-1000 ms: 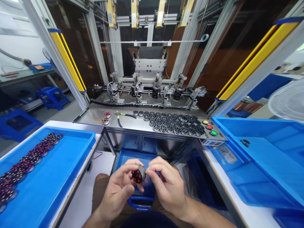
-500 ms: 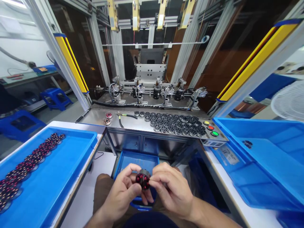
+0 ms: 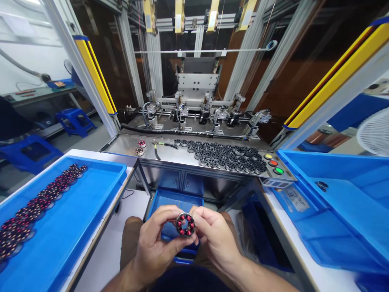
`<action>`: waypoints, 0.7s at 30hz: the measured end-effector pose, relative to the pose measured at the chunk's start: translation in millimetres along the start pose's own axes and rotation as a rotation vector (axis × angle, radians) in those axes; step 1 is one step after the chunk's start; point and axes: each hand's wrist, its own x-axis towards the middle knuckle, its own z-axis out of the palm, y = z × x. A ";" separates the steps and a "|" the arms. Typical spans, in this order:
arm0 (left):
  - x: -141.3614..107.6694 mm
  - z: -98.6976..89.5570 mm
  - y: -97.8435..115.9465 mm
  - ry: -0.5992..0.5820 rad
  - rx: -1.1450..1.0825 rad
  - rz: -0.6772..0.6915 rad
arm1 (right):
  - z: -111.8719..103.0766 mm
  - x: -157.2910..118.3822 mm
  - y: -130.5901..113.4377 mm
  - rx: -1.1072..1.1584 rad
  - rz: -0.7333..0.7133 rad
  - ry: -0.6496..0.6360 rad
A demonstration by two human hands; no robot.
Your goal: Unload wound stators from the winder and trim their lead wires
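Note:
A motor stator [image 3: 185, 224], a dark ring with red wire coils inside, is held up in front of my lap, its open face turned toward me. My left hand [image 3: 159, 235] grips it from the left, thumb below and fingers behind. At its right edge, my right hand [image 3: 214, 233] is closed with thumb and fingertips against the ring. Whether the right fingers also pinch a wire end is too small to tell. Under the hands stands a blue bin [image 3: 165, 198].
Many bare dark stator rings [image 3: 225, 156] cover the metal bench, beside pliers [image 3: 157, 150] and two wound stators [image 3: 140, 148]. A blue tray [image 3: 91, 202] with rows of wound stators stands left. Blue bins [image 3: 349, 182] stand right, near coloured buttons [image 3: 273, 163]. Winding machinery [image 3: 197, 109] is behind.
The stator has tilted so its coiled open face points more toward me, and it has risen slightly. My right hand has moved left and closer against the ring.

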 end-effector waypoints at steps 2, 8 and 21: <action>0.9 -0.4 1.3 -0.006 0.058 -0.001 | 0.5 -0.3 3.0 0.090 0.096 0.034; 3.4 -1.2 3.1 -0.016 0.096 -0.012 | 3.6 -1.9 -0.4 0.143 0.182 0.074; -0.3 -5.3 2.3 -0.105 0.053 0.007 | 0.6 -6.1 -1.4 0.103 0.112 0.051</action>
